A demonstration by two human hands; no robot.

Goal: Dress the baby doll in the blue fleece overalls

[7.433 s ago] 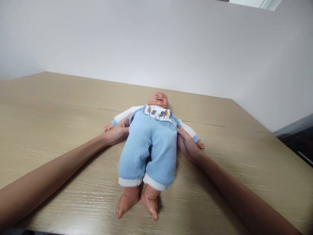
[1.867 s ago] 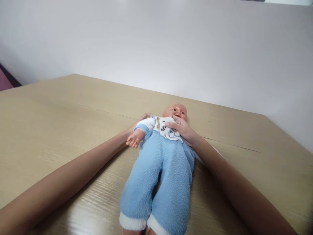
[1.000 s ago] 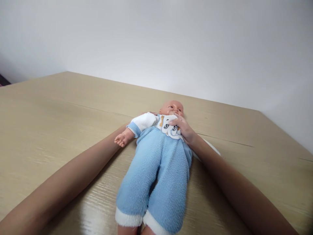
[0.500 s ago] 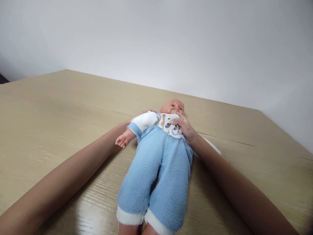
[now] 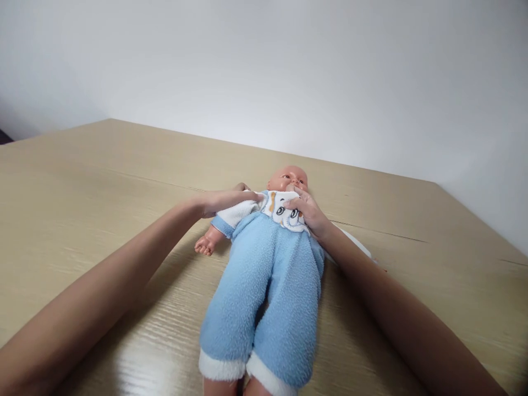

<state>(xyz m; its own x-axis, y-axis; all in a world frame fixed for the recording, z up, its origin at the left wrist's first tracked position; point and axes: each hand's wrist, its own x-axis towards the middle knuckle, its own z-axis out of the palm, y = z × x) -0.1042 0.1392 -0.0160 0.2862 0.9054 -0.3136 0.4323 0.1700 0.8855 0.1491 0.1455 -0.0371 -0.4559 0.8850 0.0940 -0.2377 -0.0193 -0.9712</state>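
The left forearm [image 5: 119,280] slanted in from the lower left, wrist raised, its hand [image 5: 226,199] lying palm-down over the doll's white sleeve [image 5: 241,214], fingers reaching to the shoulder; whether they gripped cloth could not be told. The doll [image 5: 264,275] lay face-up at the table's [image 5: 136,154] middle, head away. The right hand [image 5: 311,214] leaned over its chest, thumb and finger slightly parted on the bib [image 5: 277,212], their hold unclear.
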